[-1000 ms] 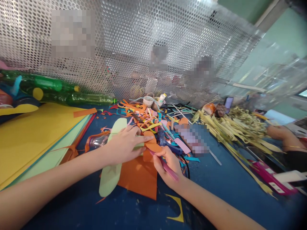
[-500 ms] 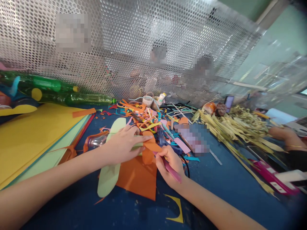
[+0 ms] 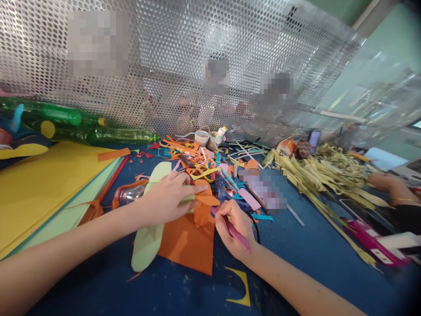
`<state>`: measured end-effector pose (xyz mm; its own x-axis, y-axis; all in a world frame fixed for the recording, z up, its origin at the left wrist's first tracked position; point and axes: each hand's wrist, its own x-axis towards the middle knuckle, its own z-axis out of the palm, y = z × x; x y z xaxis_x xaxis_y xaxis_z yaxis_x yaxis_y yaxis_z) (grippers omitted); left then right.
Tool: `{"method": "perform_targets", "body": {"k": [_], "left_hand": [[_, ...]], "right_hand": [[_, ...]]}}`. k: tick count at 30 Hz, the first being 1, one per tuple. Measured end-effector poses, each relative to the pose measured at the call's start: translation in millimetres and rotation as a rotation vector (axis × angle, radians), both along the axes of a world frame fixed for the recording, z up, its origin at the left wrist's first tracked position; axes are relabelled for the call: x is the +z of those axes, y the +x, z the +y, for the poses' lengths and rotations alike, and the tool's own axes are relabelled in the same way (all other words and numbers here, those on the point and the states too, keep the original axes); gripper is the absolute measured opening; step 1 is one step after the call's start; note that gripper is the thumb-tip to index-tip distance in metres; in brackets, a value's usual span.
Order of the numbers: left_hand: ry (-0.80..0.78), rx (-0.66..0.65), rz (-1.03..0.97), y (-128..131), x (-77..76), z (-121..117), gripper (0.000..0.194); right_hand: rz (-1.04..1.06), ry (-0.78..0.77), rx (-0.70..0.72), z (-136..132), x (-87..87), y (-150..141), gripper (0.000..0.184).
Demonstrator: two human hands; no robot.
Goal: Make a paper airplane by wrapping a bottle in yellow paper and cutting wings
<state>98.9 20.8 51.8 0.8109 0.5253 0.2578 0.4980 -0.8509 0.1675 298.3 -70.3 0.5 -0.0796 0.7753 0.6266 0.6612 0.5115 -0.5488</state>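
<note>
My left hand [image 3: 169, 197] lies with fingers stretched out over a long pale green paper cutout [image 3: 146, 248], and its fingertips press on an orange paper cutout [image 3: 201, 213]. That orange cutout has rounded ends and a pointed flap crossing to the right. Beneath these is a larger orange sheet [image 3: 189, 245], flat on the blue table. My right hand [image 3: 235, 226] is closed round a pink pen [image 3: 239, 238], whose tip end is close to the right edge of the orange cutout. Whether the tip touches paper I cannot tell.
Paper scraps [image 3: 197, 158] are heaped behind my hands. Coloured sheets [image 3: 49, 184] are stacked at left, with green bottles [image 3: 115, 134] behind. Dried husk strips [image 3: 315, 175] lie at right, near another person's hand [image 3: 384, 182]. A perforated sheet [image 3: 164, 57] hangs across the back.
My right hand with the pen has drawn slightly right and away from the orange cutout's flap, which now shows its pointed end. My left hand stays in place on the paper.
</note>
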Motion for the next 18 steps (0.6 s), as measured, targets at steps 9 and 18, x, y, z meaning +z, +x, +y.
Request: {"method": "perform_targets", "body": {"k": [9, 18], "left_hand": [[-0.008, 0.007, 0.005, -0.1, -0.5, 0.4, 0.041], [-0.006, 0.024, 0.008, 0.1, 1.1, -0.6, 0.041]], "right_hand": [[-0.030, 0.002, 0.049, 1.4, 0.0, -4.4, 0.016], [-0.073, 0.016, 0.063, 3.2, 0.7, -7.1, 0.015]]}}
